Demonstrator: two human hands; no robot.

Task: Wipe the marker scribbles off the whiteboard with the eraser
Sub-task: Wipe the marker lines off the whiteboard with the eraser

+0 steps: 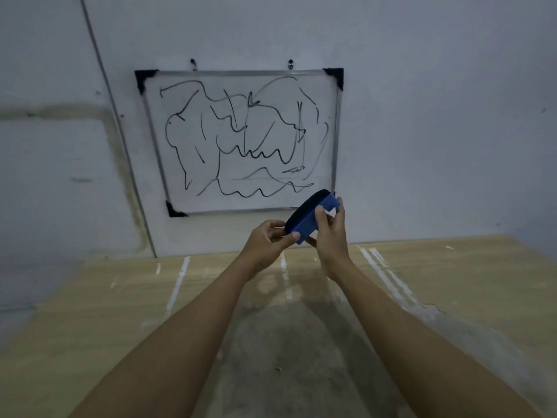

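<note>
Whiteboard: a rectangular white board (241, 73) with a thin silver metal frame and black plastic corner caps (144, 78) hangs on the wall beyond the far edge of the surface, on two small dark hooks (193, 64) at its top rim.
Scribbles: black marker scribbles (244, 137), loops and wavy lines, cover most of the board from left to right; none of the area looks wiped.
Eraser: a blue plastic eraser with a black felt pad (307, 220) is held in the air above the far edge of the surface, about midway along it. In this view it overlaps the board's lower right corner; whether it touches the board cannot be told. It is tilted, felt side facing up and left.
Left hand: the left hand (268, 242) holds the eraser's lower end, its fingers (294, 235) curled, the thumb pressed on the blue side.
Right hand: the right hand (331, 233) grips the eraser's upper end, its fingers (319, 211) clamped round the blue body, thumb in front and the others behind.
Arms: both bare forearms reach forward from the near edge and meet at the eraser.
Surface: a pale wooden surface (90, 312) with white streaks and a grey, worn patch down its middle.
Wall: a grey-white painted wall (437, 131) with a stained band at the left and a thin metal rod (120, 140) running slantwise down to the surface's far edge.
</note>
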